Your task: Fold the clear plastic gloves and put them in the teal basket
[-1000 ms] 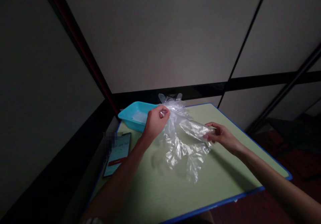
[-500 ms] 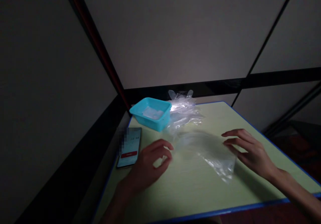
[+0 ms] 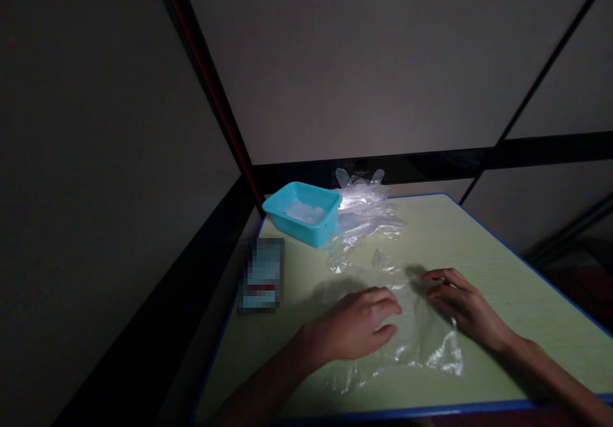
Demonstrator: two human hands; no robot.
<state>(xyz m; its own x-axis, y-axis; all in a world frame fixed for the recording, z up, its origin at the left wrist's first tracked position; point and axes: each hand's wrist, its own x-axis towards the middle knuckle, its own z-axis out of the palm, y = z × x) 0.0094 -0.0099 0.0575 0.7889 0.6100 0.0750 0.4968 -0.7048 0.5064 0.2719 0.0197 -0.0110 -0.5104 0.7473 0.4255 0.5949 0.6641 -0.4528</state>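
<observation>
A clear disposable plastic glove (image 3: 407, 344) lies spread on the table near its front. My left hand (image 3: 361, 322) is over its left part, palm down, with fingers bent and the thumb apart; nothing shows in it. Along the glove's right side is my right hand (image 3: 462, 302), fingers loosely curved and apart, also with nothing visible in it. Whether either hand touches the film I cannot tell. Farther back is a pile of clear disposable gloves (image 3: 368, 213), their crumpled fingers pointing various ways.
A turquoise plastic basket (image 3: 306, 230) with whitish, see-through contents stands at the back left, against the glove pile. A phone (image 3: 262, 274), partly blurred out, lies by the left edge. The pale green table (image 3: 488, 267) has a blue rim, with walls behind and left.
The single glove, blurred in motion before, now lies flatter and nearer the table's front. My left hand has moved right over it. The view has shifted slightly left.
</observation>
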